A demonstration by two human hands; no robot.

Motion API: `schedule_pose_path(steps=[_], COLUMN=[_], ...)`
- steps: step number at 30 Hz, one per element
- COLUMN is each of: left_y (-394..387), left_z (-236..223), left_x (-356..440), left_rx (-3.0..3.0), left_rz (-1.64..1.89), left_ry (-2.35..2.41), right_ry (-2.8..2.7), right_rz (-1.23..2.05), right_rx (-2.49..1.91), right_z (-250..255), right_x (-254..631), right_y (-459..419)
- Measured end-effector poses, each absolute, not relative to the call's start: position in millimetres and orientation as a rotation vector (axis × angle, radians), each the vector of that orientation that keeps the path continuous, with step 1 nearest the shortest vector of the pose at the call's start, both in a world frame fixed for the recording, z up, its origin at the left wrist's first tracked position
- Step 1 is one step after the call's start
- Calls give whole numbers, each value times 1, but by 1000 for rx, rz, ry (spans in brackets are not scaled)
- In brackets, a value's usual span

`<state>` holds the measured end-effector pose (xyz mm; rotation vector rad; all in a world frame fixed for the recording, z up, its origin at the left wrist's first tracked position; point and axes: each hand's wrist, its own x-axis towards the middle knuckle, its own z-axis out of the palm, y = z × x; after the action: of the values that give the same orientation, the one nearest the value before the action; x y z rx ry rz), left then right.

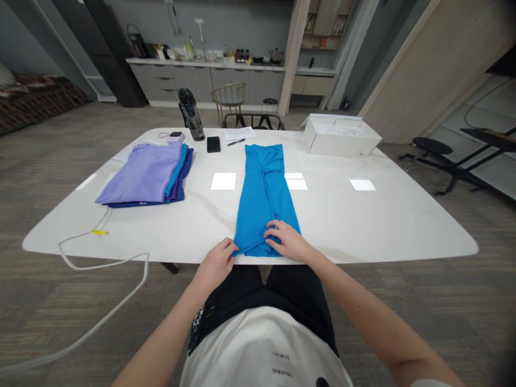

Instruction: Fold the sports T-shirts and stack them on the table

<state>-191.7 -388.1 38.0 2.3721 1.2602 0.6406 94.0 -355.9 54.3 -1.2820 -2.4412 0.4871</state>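
A bright blue garment (pixel 264 193), folded into a long narrow strip, lies on the white table (pixel 363 226) and runs away from me. My left hand (pixel 215 263) pinches its near left corner at the table's front edge. My right hand (pixel 286 239) rests on the near end of the garment, its fingers curled into the bunched cloth.
A stack of folded purple and blue garments (pixel 149 174) lies at the left. Behind it stand a dark bottle (pixel 191 115), a phone (pixel 213 144), a pen and paper (pixel 237 134). An open white box (pixel 341 135) sits far right. A white cable (pixel 100 258) hangs off the left edge.
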Motion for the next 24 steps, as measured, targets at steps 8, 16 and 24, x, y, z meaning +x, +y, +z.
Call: schedule_pose_path(steps=[8,16,24], left_y=[-384,-392,-333], left_z=[54,52,58], left_x=[-182,-152,-186], left_rx=[2607,2507,2387], left_rz=[521,322,500], left_ry=[1168,1170,844], right_ry=[-2429,-2523,-2345], right_rz=[386,472,629], right_rx=[-1261,-1240,-1227], right_z=[49,51,53], right_x=[94,90,144], right_y=[-363,-377,-368])
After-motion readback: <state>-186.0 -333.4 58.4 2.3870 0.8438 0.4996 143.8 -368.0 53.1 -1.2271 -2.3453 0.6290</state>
